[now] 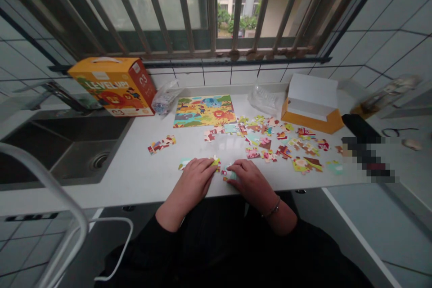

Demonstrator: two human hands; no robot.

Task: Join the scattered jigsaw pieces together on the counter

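Observation:
My left hand (197,174) rests on the counter with its fingers curved over a yellow-green puzzle piece (216,161). Another light-blue and green piece (183,163) pokes out beyond its knuckles. Facing it, my right hand (249,176) pinches a pale puzzle piece (227,173) with red marks between thumb and fingers. A small gap separates the pieces at the two hands. Behind them lies a short row of red-brown pieces (213,133). Many loose puzzle pieces (266,141) are scattered to the right, and a joined strip (162,144) lies to the left.
A picture sheet with animals (204,110) lies at the back. An orange box (113,87) stands left beside a plastic bag of pieces (165,97). To the right are a crumpled clear bag (263,99) and an open box (312,105). A sink (74,144) borders the counter's left.

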